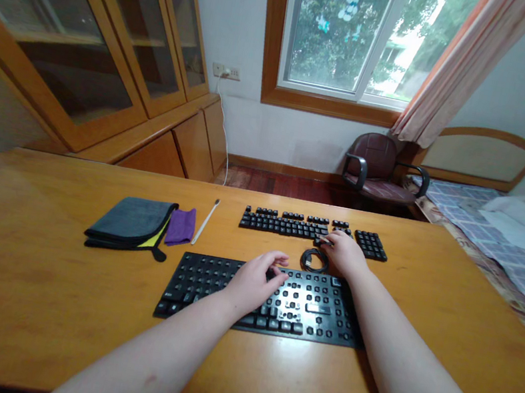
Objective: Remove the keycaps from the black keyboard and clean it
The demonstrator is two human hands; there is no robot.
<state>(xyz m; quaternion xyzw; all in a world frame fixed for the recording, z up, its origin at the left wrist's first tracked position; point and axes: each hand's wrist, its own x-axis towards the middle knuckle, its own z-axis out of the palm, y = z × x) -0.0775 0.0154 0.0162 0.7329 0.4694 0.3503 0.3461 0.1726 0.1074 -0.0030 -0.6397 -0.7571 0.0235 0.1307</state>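
A black keyboard [221, 287] lies lengthwise on the desk, with bare key sockets over much of its right part and some keycaps along its bottom row. Over its middle hovers or rests my left hand [254, 283], thumb and fingers apart and nothing visible between them. Beyond the keyboard, loose black keycaps [282, 226] are laid out in rows, with a number-pad block [370, 245] at the right end. My right hand [346, 253] reaches to the near edge of these rows, its fingertips pinched at a small black keycap [318, 241]. A coiled black cable [314, 260] lies just below that hand.
Left of the keycaps are a white-handled brush [206, 222], a purple cloth [180, 227] and a folded grey-and-yellow towel [130, 222]. The wooden desk [22, 290] spans the view. Behind it stand a cabinet [190, 143], an armchair [382, 167] and a bed [520, 235].
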